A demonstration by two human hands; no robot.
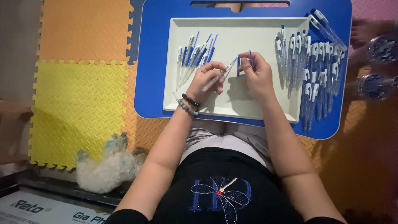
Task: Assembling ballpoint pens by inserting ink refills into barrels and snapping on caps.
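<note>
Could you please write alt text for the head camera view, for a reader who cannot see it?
Seen from above, a seated person's left hand holds a clear pen barrel while the right hand pinches a thin blue refill, over a pale tray on a blue lap table. Pens lie at both ends of the tray.

- A flat white printed panel (37, 207), perhaps a carton or sign, lies at the bottom left corner, with dark and green lettering.

Yellow foam mat (76, 103), fluffy toy (108, 166) (floor, left)
</note>
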